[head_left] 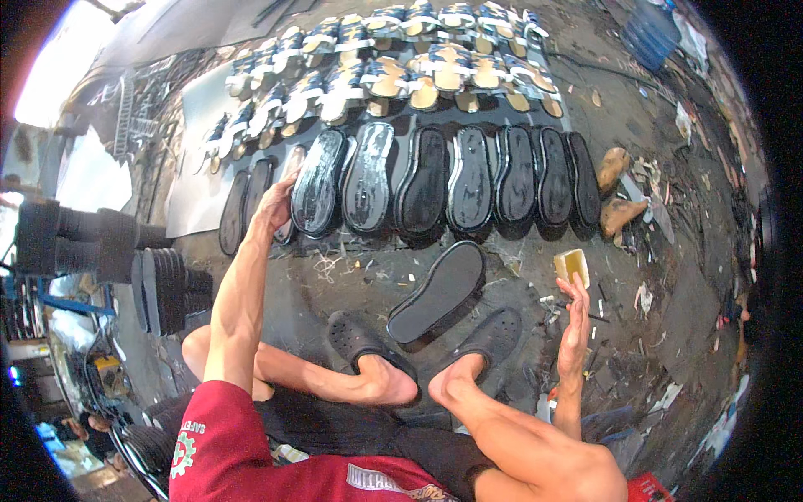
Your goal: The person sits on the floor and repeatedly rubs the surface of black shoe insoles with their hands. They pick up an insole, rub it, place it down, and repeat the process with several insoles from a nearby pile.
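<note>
My left hand (pixel 274 203) is resting at the left end of the row of black soles (pixel 421 180), its fingers partly bent along the edge of one; whether I am gripping it, I can't tell. My right hand (pixel 574 328) is sitting well apart, fingers nearly straight and close together, their tips overlapping the near edge of a small yellowish container (pixel 571 264); I can't tell if I am holding it.

The soles are standing side by side, stretching from my left hand toward my right. The two just right of my left hand are shining wetly, and some farther along are glinting too, so I'm judging the coating to be partly done, though the darker ones are hard to read. A loose sole (pixel 437 291) is lying between my hands, nearer me, looking dull and untreated. Beyond both hands, the strapped uppers (pixel 385 77) are lying in rows, apart from the soles, so joining the two is apparently remaining.
</note>
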`<state>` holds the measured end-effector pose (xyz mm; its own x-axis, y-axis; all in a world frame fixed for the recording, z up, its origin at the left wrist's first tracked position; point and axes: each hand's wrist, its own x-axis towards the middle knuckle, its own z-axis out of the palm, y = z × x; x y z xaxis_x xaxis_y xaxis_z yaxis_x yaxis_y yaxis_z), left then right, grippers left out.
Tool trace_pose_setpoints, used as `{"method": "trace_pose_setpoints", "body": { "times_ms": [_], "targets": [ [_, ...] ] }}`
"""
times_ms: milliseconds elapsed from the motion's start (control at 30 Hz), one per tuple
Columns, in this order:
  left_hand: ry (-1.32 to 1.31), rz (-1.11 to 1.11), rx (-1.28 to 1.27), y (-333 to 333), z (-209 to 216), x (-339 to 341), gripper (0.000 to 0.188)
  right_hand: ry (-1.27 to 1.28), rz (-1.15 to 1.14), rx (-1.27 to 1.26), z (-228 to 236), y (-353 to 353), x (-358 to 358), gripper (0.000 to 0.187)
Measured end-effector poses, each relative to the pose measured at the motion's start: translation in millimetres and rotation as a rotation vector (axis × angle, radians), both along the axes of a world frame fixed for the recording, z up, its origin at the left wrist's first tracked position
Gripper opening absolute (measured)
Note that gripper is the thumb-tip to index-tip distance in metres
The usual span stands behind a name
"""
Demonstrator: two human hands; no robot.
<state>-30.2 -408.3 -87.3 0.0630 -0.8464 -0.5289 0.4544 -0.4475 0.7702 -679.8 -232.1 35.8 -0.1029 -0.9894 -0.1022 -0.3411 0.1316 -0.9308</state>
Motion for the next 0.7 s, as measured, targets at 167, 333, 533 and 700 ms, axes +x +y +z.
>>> {"method": "trace_pose_setpoints", "body": {
  "times_ms": [167, 333, 533, 700],
  "targets": [
    [-1.440, 0.087, -0.402, -0.4, 29.7, -16.8, 0.028, 0.443, -0.120, -0.033, -17.7, -13.6, -56.5, 0.058],
    [-1.225, 0.251, -0.570, 60.7, 57.0, -171.9, 0.020, 1.025, 0.040, 0.020, -82.0, -27.5, -113.7, 0.054],
    [-1.244, -0.469, -0.485, 182.9, 62.6, -343.4, 0.111, 1.071, 0.125, -0.050, -109.8, -45.2, -103.9, 0.059],
    [-1.347, -0.441, -0.301, 206.4, 23.9, -349.1, 0.111, 0.762, -0.087, -0.124, -94.6, -34.0, -90.1, 0.068]
  ]
}}
